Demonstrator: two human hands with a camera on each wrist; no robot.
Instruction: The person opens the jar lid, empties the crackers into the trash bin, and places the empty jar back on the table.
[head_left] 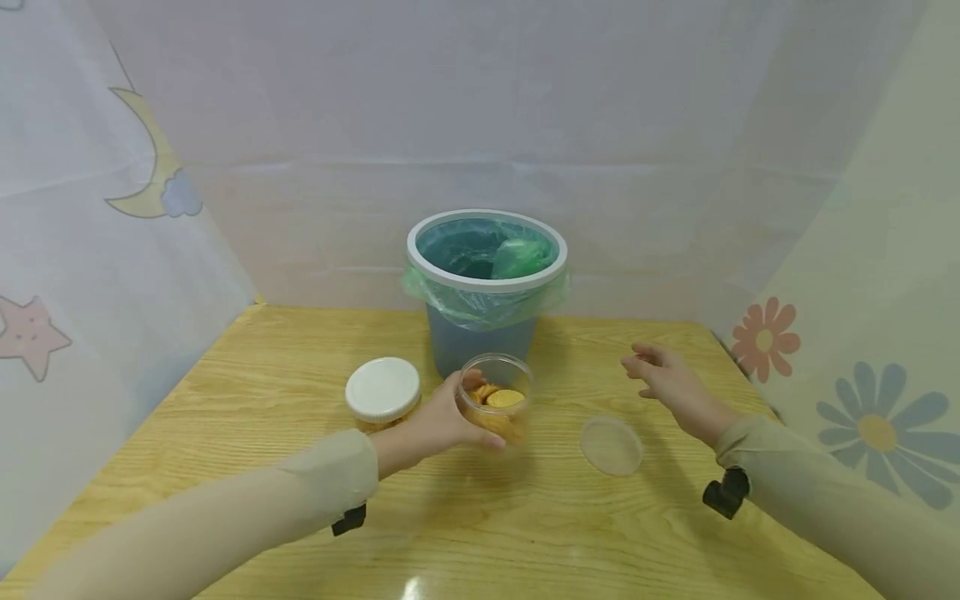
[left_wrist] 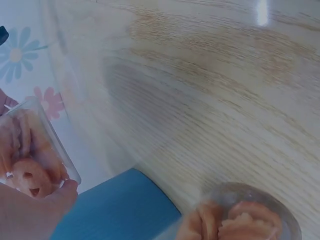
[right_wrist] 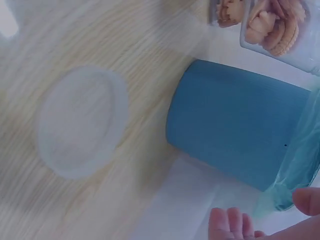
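My left hand (head_left: 442,421) grips a lidless clear plastic jar (head_left: 510,427) of golden, scallop-edged biscuits (head_left: 506,399) from its left side, thumb on the near wall. The left wrist view shows this jar (left_wrist: 42,135) too, raised and tilted, with the biscuits pressed against its wall. Off to the right, my right hand (head_left: 671,387) hovers over the table with its fingers loosely bent and nothing in them. Below it and to its left, a thin translucent round disc (head_left: 611,446) lies flat on the wood.
Beside my left wrist stands a second biscuit jar under a white screw lid (head_left: 382,388). Behind both jars is a blue bin (head_left: 480,350), lined with a green plastic bag (head_left: 480,307) under its pale rim. Patterned cloth walls (head_left: 337,125) enclose the wooden table (head_left: 525,533).
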